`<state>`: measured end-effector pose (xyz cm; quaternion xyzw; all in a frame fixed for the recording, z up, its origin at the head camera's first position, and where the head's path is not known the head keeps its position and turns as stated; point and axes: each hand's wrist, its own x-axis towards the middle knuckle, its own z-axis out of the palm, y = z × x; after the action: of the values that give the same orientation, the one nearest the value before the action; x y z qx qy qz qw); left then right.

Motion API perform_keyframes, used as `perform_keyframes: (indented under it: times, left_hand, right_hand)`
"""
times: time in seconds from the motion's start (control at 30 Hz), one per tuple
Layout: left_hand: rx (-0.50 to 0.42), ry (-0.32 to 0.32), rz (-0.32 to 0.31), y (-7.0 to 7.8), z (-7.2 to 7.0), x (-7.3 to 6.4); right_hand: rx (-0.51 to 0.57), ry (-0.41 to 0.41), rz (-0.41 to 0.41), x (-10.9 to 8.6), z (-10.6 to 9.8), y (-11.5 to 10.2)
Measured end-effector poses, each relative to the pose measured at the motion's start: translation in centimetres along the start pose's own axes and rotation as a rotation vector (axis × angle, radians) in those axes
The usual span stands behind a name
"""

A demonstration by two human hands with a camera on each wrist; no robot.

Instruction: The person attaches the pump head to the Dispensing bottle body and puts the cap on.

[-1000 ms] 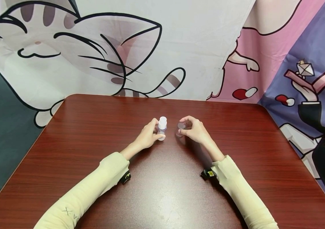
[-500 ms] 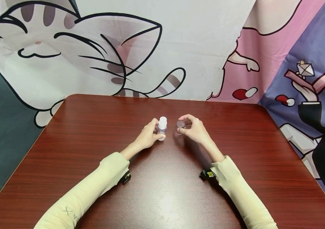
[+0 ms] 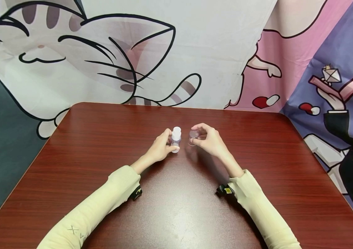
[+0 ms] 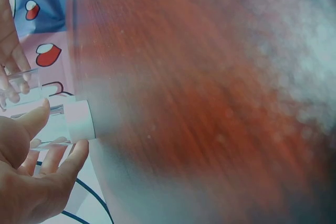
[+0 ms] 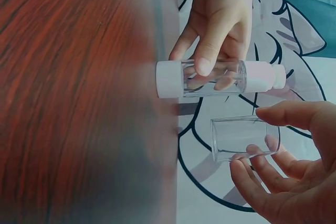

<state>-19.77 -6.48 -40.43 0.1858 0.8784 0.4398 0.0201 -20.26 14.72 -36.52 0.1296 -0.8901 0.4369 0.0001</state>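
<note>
My left hand (image 3: 160, 148) grips a small clear pump bottle (image 3: 176, 134), thumb on one side and fingers on the other. The bottle stands upright on the table. In the right wrist view its white pump top (image 5: 258, 76), see-through body and white base (image 5: 169, 80) all show. Just to its right, my right hand (image 3: 213, 141) pinches a clear cap (image 5: 239, 136) between thumb and fingers. The cap's open end faces down toward the table, and a gap separates it from the bottle. In the left wrist view, the white base (image 4: 80, 120) sits at the tabletop.
Both hands are over the far middle part of a dark red-brown wooden table (image 3: 176, 193). A cloth with a printed cartoon cat (image 3: 80, 52) hangs behind the table's far edge. Dark straps with small devices (image 3: 225, 189) sit at the wrists below the cuffs.
My right hand has shifted slightly left and away from me, bringing the clear cap nearer to the bottle. The left hand and the bottle have stayed in place.
</note>
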Motion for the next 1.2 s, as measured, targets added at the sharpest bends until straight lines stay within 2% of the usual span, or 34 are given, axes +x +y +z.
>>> perform_keyframes:
  times: [0.37, 0.9, 1.2]
  left_hand:
    - [-0.005, -0.005, 0.006, 0.0, -0.1, 0.1]
    - [-0.003, -0.003, 0.015, -0.1, -0.1, 0.1]
    - [-0.003, -0.004, 0.014, -0.1, 0.0, 0.1]
  right_hand:
    - [0.024, -0.014, 0.008, 0.2, -0.4, -0.9]
    - [0.039, 0.000, -0.033, -0.2, -0.3, -2.2]
    - [0.017, 0.033, -0.102, -0.4, -0.5, -2.7]
